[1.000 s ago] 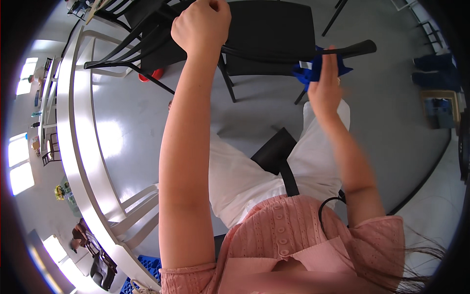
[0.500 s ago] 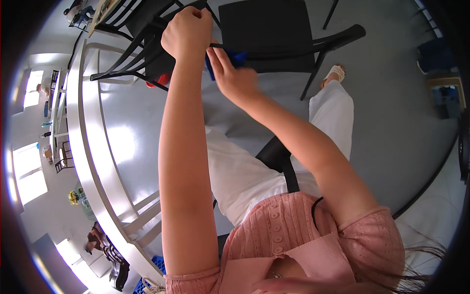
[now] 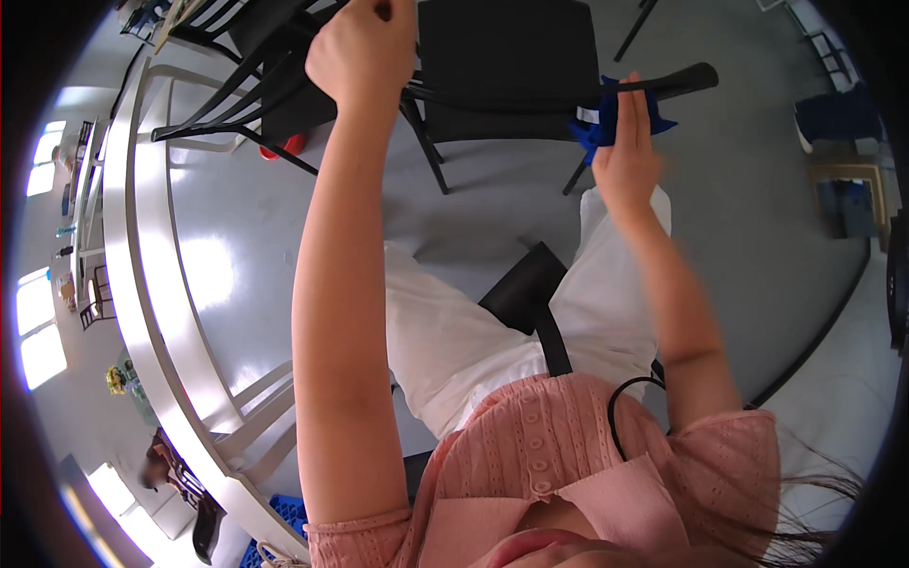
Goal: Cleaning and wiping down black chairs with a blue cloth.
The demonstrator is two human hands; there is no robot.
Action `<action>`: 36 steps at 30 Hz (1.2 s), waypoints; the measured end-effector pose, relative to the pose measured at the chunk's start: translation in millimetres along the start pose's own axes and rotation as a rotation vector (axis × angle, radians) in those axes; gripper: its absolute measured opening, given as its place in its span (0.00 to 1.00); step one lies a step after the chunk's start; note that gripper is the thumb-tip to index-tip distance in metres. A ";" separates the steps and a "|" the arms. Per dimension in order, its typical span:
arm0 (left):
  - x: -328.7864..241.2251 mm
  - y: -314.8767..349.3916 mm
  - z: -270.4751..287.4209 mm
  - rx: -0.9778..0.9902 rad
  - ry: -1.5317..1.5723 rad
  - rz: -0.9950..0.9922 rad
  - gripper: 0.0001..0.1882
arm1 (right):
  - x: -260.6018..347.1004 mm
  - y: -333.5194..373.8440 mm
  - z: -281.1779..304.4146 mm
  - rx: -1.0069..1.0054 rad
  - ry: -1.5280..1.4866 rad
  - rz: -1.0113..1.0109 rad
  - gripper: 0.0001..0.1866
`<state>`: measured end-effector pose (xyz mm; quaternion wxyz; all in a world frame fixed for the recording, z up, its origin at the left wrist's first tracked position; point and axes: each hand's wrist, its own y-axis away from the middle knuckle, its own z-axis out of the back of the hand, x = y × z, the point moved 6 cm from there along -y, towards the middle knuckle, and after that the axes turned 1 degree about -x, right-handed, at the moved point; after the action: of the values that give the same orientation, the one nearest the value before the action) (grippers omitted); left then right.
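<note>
The cloth [image 3: 599, 131] sits on the rail near the right end of the chair [image 3: 507, 57]; half a second ago it was beside the left hand [image 3: 365, 52]. The right hand [image 3: 627, 161], slightly blurred, holds it against the rail, fingers nearly straight and together, thumb hidden. The left hand remains curled in a fist; its grip cannot be told. The white table [image 3: 128, 275] stands to the left.
</note>
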<state>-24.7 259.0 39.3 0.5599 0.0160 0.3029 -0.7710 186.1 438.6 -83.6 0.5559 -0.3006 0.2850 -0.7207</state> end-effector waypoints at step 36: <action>-7.0 -3.1 -10.8 0.128 -0.144 -0.118 0.16 | 31.5 -16.3 -11.6 -0.009 -0.087 -0.146 0.37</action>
<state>-28.2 270.8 34.5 0.5319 -0.0217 0.2125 -0.8194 160.8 412.4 -75.5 0.5122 -0.3542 0.2412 -0.7443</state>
